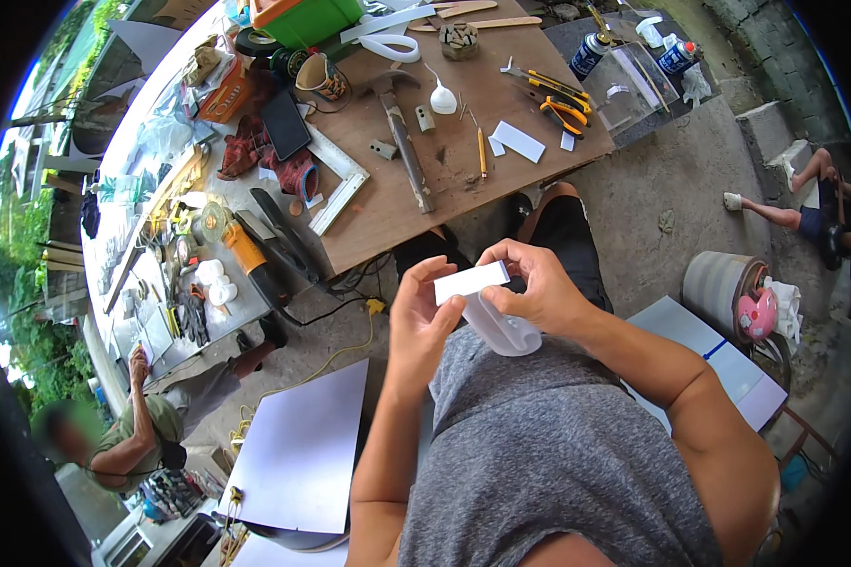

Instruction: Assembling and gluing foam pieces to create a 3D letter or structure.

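Observation:
In front of my chest, both hands grip a white plastic strip [471, 282]. Its flat end faces up, and its lower part bends down into a translucent curl [512, 337] near my shirt. My left hand [419, 317] pinches the strip's left edge between thumb and fingers. On the other side, my right hand [537, 288] has its thumb on the near edge and its fingers behind, partly hidden. A white rectangular piece [519, 142] and a pencil [482, 153] lie on the wooden table [463, 206] beyond my hands. A claw hammer [405, 142] rests left of the pencil.
Pliers [563, 115] and box cutters lie at the table's right. Further left are a metal square [340, 194], a phone [285, 125] and an angle grinder [246, 250]. White sheets [298, 454] stand beside me. Another person [128, 435] works at left; someone sits at far right.

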`<state>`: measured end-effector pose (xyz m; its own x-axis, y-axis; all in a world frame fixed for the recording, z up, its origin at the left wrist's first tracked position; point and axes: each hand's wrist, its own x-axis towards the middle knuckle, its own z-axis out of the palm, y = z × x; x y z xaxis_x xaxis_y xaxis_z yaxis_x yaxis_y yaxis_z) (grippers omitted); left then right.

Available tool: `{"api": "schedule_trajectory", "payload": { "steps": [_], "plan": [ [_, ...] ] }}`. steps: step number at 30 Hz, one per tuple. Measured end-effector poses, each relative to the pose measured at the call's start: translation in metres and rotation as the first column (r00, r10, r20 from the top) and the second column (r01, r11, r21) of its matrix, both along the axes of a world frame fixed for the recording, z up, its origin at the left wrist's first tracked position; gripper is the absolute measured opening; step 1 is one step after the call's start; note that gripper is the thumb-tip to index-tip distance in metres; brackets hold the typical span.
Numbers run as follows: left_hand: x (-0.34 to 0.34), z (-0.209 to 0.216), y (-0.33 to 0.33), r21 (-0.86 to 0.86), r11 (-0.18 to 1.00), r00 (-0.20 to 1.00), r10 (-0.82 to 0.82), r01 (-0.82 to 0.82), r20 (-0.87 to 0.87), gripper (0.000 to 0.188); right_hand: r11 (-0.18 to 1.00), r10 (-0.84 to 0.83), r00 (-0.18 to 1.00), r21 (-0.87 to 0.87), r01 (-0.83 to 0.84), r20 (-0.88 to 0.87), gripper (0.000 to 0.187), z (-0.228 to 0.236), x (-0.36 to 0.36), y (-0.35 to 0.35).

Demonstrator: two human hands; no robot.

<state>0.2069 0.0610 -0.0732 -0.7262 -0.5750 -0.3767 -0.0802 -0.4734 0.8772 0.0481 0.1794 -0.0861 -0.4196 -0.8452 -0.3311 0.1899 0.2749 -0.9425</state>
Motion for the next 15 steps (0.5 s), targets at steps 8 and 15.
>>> {"api": "schedule_trajectory", "payload": {
  "steps": [8, 15],
  "plan": [
    [-0.012, 0.043, -0.039, -0.37, 0.678, 0.752, -0.433, 0.635, 0.496, 0.045, 0.937, 0.348, 0.915, 0.109, -0.332, -0.205, 0.047, 0.027, -0.026, -0.007],
    [-0.013, 0.035, -0.032, -0.347, 0.657, 0.72, -0.46, 0.67, 0.519, 0.045, 0.801, 0.596, 0.711, 0.211, -0.56, -0.374, 0.056, 0.029, -0.043, -0.022]
  ]
}}
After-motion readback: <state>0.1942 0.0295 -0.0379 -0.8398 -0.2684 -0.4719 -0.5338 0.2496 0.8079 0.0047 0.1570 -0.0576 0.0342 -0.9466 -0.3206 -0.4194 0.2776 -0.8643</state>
